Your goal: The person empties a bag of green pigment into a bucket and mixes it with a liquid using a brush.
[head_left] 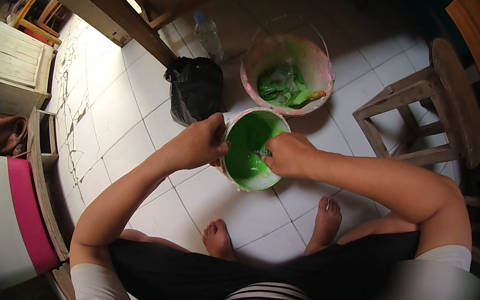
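A small white bucket [266, 182] with bright green, paint-like liquid [245, 144] inside is tilted in front of me, above the tiled floor. The fingers of my left hand [200, 143] are closed on its left rim. My right hand [288, 155] reaches over the right rim, its fist wrapped round something whose small greyish part shows at the liquid. Most of that thing is hidden by the fist and the green liquid, so its kind cannot be told. Green smears coat the inner wall of the bucket.
Just beyond stands a larger pinkish-stained bucket [315, 109] with a wire handle, holding green-smeared plastic. A black plastic bag [194, 91] and a clear bottle [207, 37] are left of it. A wooden stool [399, 97] stands at right. My bare feet flank the small bucket.
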A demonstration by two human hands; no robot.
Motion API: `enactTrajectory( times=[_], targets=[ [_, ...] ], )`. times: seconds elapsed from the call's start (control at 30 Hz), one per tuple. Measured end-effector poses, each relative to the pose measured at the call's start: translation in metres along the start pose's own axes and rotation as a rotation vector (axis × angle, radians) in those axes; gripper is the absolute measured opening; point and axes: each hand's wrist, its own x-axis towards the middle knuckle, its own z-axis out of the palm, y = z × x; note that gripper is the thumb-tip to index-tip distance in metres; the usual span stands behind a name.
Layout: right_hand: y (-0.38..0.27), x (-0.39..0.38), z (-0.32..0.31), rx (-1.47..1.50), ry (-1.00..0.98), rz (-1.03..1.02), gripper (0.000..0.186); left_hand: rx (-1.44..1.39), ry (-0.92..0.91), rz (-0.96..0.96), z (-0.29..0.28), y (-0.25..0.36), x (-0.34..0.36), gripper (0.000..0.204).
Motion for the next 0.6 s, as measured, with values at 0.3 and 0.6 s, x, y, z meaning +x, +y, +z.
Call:
enactTrajectory(
  times=[0.3, 0.6],
  targets=[
    [-0.015, 0.008, 0.004, 0.413, 0.099, -0.111, 0.034, -0.148, -0.04, -0.054, 0.002, 0.015, -0.006, 0.029],
    [0.004, 0.02, -0.005, -0.235, 0.381, -0.269, 0.025, 0.049, -0.041, 0.055, 0.001, 0.003, -0.005, 0.025]
  ],
)
